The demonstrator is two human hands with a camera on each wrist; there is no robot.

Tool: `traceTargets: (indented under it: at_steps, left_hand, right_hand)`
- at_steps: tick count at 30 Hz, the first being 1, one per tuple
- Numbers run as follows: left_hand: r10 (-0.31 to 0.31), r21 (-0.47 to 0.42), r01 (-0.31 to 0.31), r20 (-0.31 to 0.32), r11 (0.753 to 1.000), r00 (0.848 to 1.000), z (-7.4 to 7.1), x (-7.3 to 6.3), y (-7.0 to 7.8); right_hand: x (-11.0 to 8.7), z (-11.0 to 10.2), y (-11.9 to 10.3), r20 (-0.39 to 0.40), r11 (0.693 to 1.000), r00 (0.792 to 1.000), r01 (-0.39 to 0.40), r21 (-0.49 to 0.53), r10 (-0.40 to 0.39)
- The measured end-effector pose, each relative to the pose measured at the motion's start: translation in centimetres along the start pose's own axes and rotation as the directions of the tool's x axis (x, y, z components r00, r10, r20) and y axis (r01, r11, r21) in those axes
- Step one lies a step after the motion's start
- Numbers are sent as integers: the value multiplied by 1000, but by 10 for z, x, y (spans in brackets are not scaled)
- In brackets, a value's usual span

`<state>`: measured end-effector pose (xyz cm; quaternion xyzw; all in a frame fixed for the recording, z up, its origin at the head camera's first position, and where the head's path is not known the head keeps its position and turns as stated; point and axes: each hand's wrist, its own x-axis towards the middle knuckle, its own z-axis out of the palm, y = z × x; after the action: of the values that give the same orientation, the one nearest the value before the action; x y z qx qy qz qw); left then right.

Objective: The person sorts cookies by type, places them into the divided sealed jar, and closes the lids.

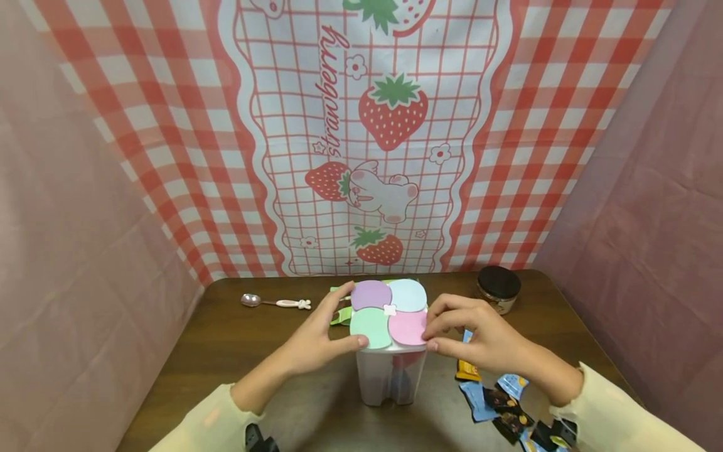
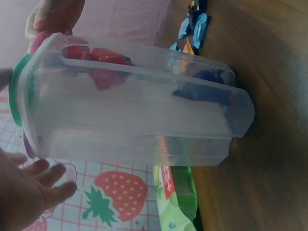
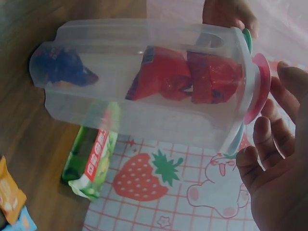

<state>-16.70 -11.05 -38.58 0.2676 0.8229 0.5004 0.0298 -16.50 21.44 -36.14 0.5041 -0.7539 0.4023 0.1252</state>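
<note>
A tall clear plastic storage container (image 1: 390,376) stands upright, topped by purple (image 1: 371,294), pale blue (image 1: 409,295), green (image 1: 369,328) and pink (image 1: 408,328) lids. My left hand (image 1: 324,333) spreads along its left side, the thumb touching the green lid's edge and the other fingers loosely extended. On the opposite side, my right hand (image 1: 477,326) pinches the pink lid's outer edge between thumb and bent fingers. Through the wall show red packets (image 3: 166,74) high up under the pink lid and a dark blue packet (image 3: 65,67) at the bottom.
A green package (image 2: 175,197) lies behind the container. A spoon with a white handle (image 1: 290,304) lies at the back left. At the back right stands a black-lidded jar (image 1: 499,282). Several small wrapped snacks (image 1: 480,402) are scattered beneath and beside the right forearm.
</note>
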Motion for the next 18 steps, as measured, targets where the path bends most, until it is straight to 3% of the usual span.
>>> traceTargets:
  at_steps: [2,5,8,10,13,15,18]
  left_hand:
    - [4,-17,-3,22,1000,1000,-1,-1,-2]
    - [2,-39,0,48,999,999,-3,-1,-5]
    - [-2,-26,3,56,1000,998,-5,0,-8]
    - [-5,-8,6,57,1000,998,-7,1,-11]
    - [-3,12,2,61,1000,998,-9,3,-14]
    - [13,4,-13,68,1000,998,-9,4,-15]
    - [46,-39,-44,74,998,996,-9,6,-18]
  right_hand:
    - [0,1,2,-10,999,999,-37,10,37]
    - [0,1,5,-21,986,986,-164,8,164]
    - [-1,0,13,-7,946,947,-321,49,322]
    - [-2,0,21,44,911,922,-387,142,385]
    - [-4,2,33,145,837,895,-446,316,422]
    - [-4,4,38,197,790,889,-458,409,413]
    - [-6,7,43,209,759,891,-453,469,403]
